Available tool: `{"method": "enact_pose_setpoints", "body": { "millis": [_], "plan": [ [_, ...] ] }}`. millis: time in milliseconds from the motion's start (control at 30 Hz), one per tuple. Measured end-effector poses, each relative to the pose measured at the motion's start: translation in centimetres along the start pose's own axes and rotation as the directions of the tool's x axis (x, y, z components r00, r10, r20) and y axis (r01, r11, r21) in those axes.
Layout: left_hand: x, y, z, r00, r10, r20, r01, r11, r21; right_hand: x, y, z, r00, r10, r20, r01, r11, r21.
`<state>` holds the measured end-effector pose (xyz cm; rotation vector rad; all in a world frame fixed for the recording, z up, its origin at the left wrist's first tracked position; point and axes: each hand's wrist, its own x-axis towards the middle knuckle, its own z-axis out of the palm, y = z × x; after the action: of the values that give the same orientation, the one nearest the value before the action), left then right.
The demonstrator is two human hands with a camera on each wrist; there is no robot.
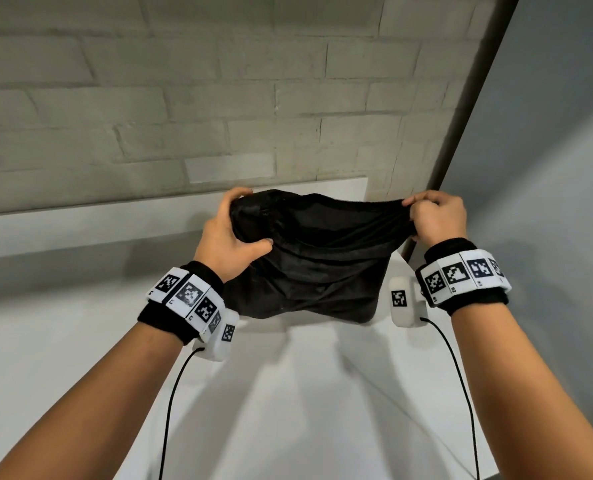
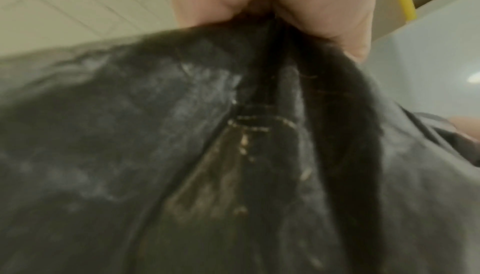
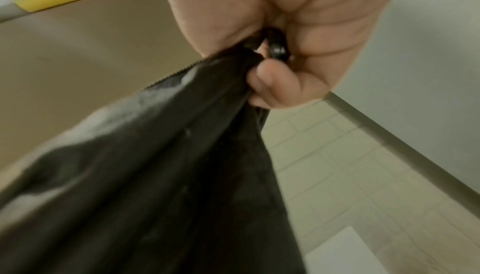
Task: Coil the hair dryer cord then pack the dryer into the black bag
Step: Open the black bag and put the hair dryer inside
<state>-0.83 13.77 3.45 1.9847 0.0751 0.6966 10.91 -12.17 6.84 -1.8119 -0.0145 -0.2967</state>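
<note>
The black bag [image 1: 316, 265] hangs in the air above the white table, stretched between both hands. My left hand [image 1: 234, 233] grips its left end, fingers curled over the top edge. My right hand [image 1: 433, 220] pinches its right end at the zip edge. In the left wrist view the bag [image 2: 182, 155] fills the frame under my left hand [image 2: 280, 7]. In the right wrist view my right hand [image 3: 275, 52] clutches the bag [image 3: 168, 175] along with a small black zip pull [image 3: 278, 49]. The hair dryer and its cord are not visible.
A white table [image 1: 80, 341] lies below the bag, against a pale brick wall [image 1: 184, 98]. A dark post [image 1: 461, 126] and a grey panel [image 1: 547, 133] stand at the right. Thin black cables [image 1: 170, 410] trail from both wrist cameras.
</note>
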Motion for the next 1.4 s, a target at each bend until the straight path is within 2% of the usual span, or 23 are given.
{"method": "enact_pose_setpoints", "body": {
  "millis": [100,167,267,367,433,533,600,667,767,833,967,1067,1167,1300,1400],
  "plan": [
    [-0.4,-0.6,0.0,1.0,-0.014,-0.004,0.014,0.997,-0.078,0.6,0.9,-0.3,0.999,0.014,0.048,-0.016,0.999,0.041],
    [-0.4,-0.8,0.0,1.0,-0.005,-0.013,0.003,0.995,-0.103,0.8,1.5,-0.2,0.999,-0.022,0.035,0.021,0.999,0.039],
    [-0.6,-1.2,0.2,1.0,-0.006,-0.011,0.004,0.994,-0.107,0.7,2.4,0.1,0.984,-0.177,0.002,0.175,0.97,-0.167],
    [-1.0,-1.5,0.2,1.0,-0.015,-0.013,0.013,0.994,-0.105,0.1,2.8,0.6,0.973,-0.224,0.056,0.225,0.864,-0.451],
    [-1.1,-1.7,0.1,0.999,-0.021,-0.03,0.018,0.995,-0.102,-1.1,2.2,1.4,0.972,-0.212,0.102,0.229,0.748,-0.623],
    [-1.3,-2.0,0.1,0.999,-0.019,-0.045,0.015,0.995,-0.097,-3.6,0.3,3.4,0.918,-0.352,0.18,0.372,0.614,-0.696],
    [-1.5,-2.1,0.2,0.999,-0.027,-0.042,0.023,0.995,-0.097,-5.8,-1.1,5.2,0.843,-0.453,0.289,0.525,0.576,-0.627],
    [-1.6,-2.3,0.4,0.998,-0.031,-0.045,0.027,0.994,-0.102,-8.0,-2.1,7.1,0.755,-0.51,0.413,0.655,0.616,-0.437],
    [-1.9,-2.6,0.3,0.999,-0.038,-0.032,0.034,0.991,-0.129,-10.5,-3.1,9.2,0.66,-0.503,0.558,0.678,0.719,-0.153],
    [-2.0,-2.7,0.2,0.999,-0.045,-0.022,0.041,0.986,-0.159,-11.3,-3.3,10.3,0.618,-0.472,0.629,0.687,0.712,-0.141],
    [-2.0,-2.7,0.1,1.0,-0.016,-0.017,0.013,0.986,-0.166,-11.3,-3.2,11.5,0.611,-0.453,0.649,0.696,0.698,-0.168],
    [-2.1,-3.0,0.0,1.0,0.023,-0.007,-0.024,0.989,-0.143,-11.2,-3.2,11.8,0.627,-0.469,0.622,0.662,0.742,-0.109],
    [-2.1,-2.8,-0.2,0.994,0.111,-0.022,-0.112,0.991,-0.067,-11.0,-3.1,12.0,0.63,-0.485,0.607,0.646,0.761,-0.062],
    [-1.9,-2.4,-0.6,0.961,0.274,-0.018,-0.274,0.962,0.009,-11.8,-3.2,12.0,0.604,-0.522,0.603,0.668,0.744,-0.026],
    [-2.0,-2.6,-0.5,0.955,0.293,-0.047,-0.291,0.956,0.046,-12.1,-3.5,12.0,0.609,-0.546,0.575,0.671,0.741,-0.007]
  ]
}}
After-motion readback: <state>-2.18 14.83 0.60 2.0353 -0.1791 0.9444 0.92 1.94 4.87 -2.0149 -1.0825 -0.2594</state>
